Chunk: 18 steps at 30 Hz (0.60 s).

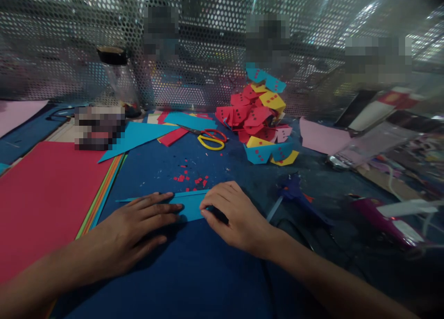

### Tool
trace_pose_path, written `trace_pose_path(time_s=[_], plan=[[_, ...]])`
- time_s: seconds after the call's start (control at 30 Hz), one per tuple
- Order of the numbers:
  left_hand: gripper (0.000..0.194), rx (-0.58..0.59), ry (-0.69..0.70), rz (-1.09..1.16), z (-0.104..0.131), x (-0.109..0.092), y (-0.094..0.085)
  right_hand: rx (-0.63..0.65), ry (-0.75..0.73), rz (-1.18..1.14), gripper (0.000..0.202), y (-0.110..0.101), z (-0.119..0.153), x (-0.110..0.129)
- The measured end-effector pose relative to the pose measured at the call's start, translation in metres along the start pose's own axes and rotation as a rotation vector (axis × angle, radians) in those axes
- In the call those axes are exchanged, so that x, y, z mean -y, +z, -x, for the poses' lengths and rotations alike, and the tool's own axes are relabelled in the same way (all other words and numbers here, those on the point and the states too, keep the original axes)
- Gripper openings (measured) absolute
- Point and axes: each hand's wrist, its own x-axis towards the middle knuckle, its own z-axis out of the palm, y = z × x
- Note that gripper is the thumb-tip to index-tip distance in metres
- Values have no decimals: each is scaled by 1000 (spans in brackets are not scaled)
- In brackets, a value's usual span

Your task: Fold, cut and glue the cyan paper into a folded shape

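A narrow piece of blue paper (193,209) lies on the dark blue table, a folded strip running along its far edge. My left hand (144,222) rests flat over its left part with the fingers stretched out. At the right end my right hand (232,212) has thumb and fingertips closed on the paper, covering that end. Just beyond the paper are scattered small red paper bits (199,180). Scissors with red and yellow handles (211,145) lie farther back, their blades over blue and red paper pieces.
Stacked coloured sheets (52,189), red on top, lie left. Folded paper shapes with dots (256,115) are heaped at the back. To the right are a blue glue gun (305,201), its cord and a purple tool (385,219). A clear jar (120,81) stands by the perforated metal wall (194,69).
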Motion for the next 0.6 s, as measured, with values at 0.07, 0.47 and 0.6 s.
trace_pose_path(time_s=[0.07,0.47,0.6], plan=[[41,-12,20,-19,0,1,1,24,-30,15,10,1,0,1],[45,15,23,-120,-1,-3,9,238,-173,170,23,4,3,2],[48,-14,32,-129,0,-1,15,233,-174,188,21,5,2,2]])
